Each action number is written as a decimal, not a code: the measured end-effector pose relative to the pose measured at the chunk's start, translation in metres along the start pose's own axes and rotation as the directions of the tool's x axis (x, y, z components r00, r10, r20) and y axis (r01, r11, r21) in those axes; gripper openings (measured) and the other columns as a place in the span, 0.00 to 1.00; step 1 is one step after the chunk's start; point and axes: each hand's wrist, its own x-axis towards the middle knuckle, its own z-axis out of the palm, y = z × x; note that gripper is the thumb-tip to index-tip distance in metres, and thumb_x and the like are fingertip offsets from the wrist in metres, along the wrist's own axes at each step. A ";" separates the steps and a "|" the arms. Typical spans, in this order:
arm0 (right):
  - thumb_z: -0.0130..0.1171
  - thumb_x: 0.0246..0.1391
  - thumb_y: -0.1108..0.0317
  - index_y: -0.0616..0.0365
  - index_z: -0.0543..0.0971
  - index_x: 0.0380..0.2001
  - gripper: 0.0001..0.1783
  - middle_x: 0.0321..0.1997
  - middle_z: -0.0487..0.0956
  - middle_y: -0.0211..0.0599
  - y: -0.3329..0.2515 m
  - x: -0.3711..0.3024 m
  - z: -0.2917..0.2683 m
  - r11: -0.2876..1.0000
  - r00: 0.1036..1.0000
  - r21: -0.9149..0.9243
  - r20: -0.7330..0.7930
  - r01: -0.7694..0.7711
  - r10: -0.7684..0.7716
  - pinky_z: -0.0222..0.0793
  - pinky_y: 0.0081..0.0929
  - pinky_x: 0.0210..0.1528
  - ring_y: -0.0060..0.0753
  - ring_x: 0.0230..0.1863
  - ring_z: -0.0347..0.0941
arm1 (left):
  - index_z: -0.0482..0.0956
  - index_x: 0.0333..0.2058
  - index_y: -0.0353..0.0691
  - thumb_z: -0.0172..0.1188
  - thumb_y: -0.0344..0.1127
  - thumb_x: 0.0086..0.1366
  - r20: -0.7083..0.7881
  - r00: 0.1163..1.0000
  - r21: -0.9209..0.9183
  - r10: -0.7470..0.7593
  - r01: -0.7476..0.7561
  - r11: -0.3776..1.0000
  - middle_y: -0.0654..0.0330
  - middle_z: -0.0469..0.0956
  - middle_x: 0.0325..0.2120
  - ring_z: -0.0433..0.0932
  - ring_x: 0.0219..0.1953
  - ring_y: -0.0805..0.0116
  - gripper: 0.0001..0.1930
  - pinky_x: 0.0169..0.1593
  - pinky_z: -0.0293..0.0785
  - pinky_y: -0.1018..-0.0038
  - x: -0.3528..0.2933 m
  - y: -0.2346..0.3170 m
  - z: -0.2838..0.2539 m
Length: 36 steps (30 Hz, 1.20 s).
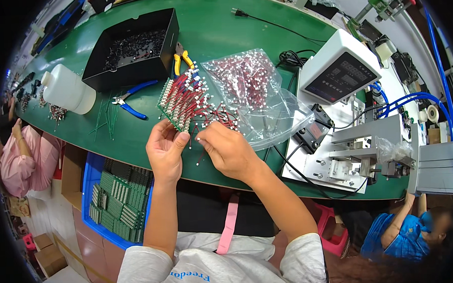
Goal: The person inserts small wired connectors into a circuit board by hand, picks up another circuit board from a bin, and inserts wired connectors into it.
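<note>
Between the thumb and fingers of my left hand (166, 153) is the lower edge of a green circuit board panel (165, 104). Rows of white connectors with short red and dark wires stand out from it. My right hand (229, 150) is closed in a pinch just right of the panel. A small white wire connector (198, 139) shows at its fingertips, its wire partly hidden by the fingers. Behind that hand lies a loose heap of red-wired connectors (220, 115), close to a clear plastic bag (246, 82) filled with more of them.
Blue-handled cutters (133, 109) and yellow-handled pliers (181, 56) lie near a black box (127, 75) of small dark parts. A white bottle (68, 88) stands left. At right is a machine with a display box (340, 68). A blue crate (91, 218) of boards sits below the table.
</note>
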 end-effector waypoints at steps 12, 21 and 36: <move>0.54 0.51 0.79 0.61 0.74 0.33 0.05 0.24 0.75 0.38 -0.017 0.005 0.001 0.974 0.975 0.136 -0.109 -0.179 0.195 0.63 0.27 0.24 0.32 0.19 0.66 | 0.69 0.49 0.31 0.61 0.16 0.53 0.060 0.998 -0.020 -0.030 0.032 0.999 0.51 0.74 0.42 0.73 0.43 0.67 0.22 0.49 0.69 0.76 -0.001 0.001 -0.001; 0.55 0.49 0.79 0.62 0.73 0.32 0.05 0.22 0.74 0.36 -0.011 0.005 0.002 0.955 0.961 0.171 -0.096 -0.242 0.261 0.62 0.25 0.22 0.30 0.18 0.65 | 0.69 0.49 0.31 0.61 0.15 0.52 0.071 0.997 -0.020 -0.034 0.035 0.999 0.50 0.74 0.43 0.73 0.43 0.67 0.24 0.50 0.70 0.76 -0.003 0.001 -0.003; 0.57 0.41 0.80 0.63 0.76 0.27 0.06 0.24 0.74 0.35 -0.002 0.004 0.012 0.989 0.963 -0.050 -0.242 -0.136 0.120 0.61 0.26 0.21 0.30 0.18 0.64 | 0.73 0.43 0.30 0.63 0.13 0.48 0.109 0.994 0.008 -0.011 0.010 1.000 0.54 0.76 0.39 0.75 0.39 0.68 0.21 0.45 0.72 0.78 -0.006 0.002 -0.001</move>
